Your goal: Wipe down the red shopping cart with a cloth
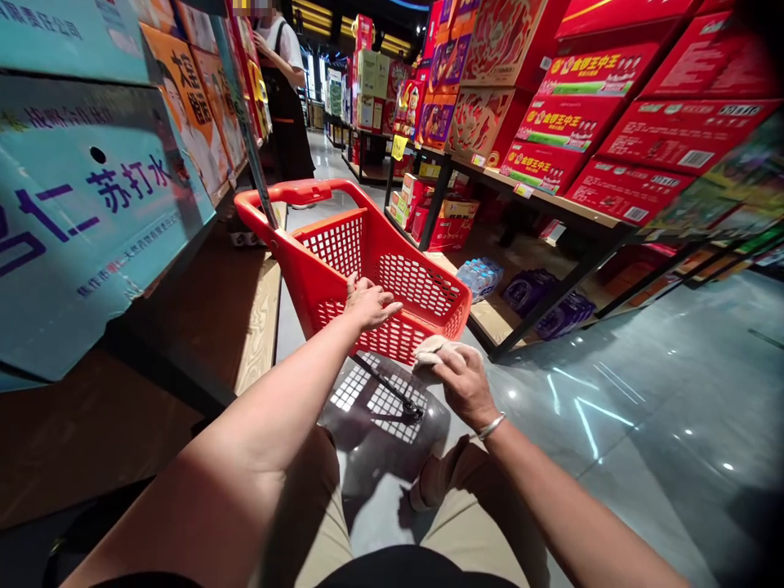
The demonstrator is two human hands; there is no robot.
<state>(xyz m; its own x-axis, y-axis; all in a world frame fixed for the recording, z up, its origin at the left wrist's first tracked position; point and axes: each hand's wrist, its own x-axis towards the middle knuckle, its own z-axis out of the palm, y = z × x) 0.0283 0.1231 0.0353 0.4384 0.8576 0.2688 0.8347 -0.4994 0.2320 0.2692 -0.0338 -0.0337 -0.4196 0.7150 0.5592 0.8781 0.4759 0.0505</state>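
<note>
A red rolling shopping basket (pixel 416 282) with perforated sides stands tilted on the floor in front of my legs. My left hand (pixel 371 305) is on its near side, fingers bent over the rim. In my right hand (pixel 464 382), a bunched whitish cloth (pixel 438 349) is pinched against the basket's near right corner. A bracelet circles my right wrist. Below the basket, a black caster (pixel 412 411) shows among the light and shadow on the floor.
Shelves of red boxes (pixel 554 122) run along the right, with shrink-wrapped bottles (pixel 481 278) on the lower board. Blue cartons (pixel 91 204) stand close on the left, beside a metal post (pixel 245 114). A person in a dark apron (pixel 291 122) stands farther back.
</note>
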